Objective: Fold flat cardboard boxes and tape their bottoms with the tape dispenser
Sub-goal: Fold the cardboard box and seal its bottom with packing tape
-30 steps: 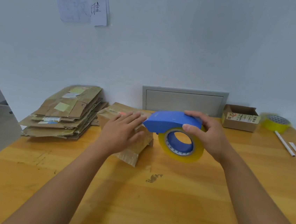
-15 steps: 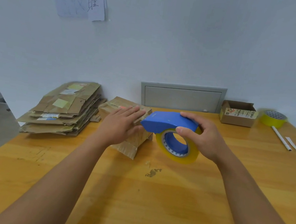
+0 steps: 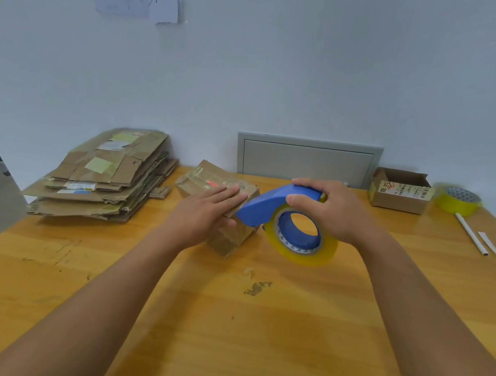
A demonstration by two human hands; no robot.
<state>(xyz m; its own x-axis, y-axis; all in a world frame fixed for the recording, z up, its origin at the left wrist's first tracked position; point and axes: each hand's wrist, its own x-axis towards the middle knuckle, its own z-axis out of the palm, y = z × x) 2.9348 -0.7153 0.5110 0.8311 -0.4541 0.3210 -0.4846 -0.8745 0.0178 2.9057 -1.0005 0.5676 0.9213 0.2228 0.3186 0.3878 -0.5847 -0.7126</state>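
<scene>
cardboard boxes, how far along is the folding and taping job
Done: one folded box stands on the table, clear tape glinting on its top. In hand: the left hand presses flat on that box while the right hand grips the blue tape dispenser, its nose at the box's right edge. Left: a stack of flat boxes at the far left waits unfolded.

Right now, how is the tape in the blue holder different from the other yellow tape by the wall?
The tape in the blue dispenser is held up on edge by the right hand; the spare roll lies flat on the table, untouched. The spare has no holder. Both are yellow.
</scene>
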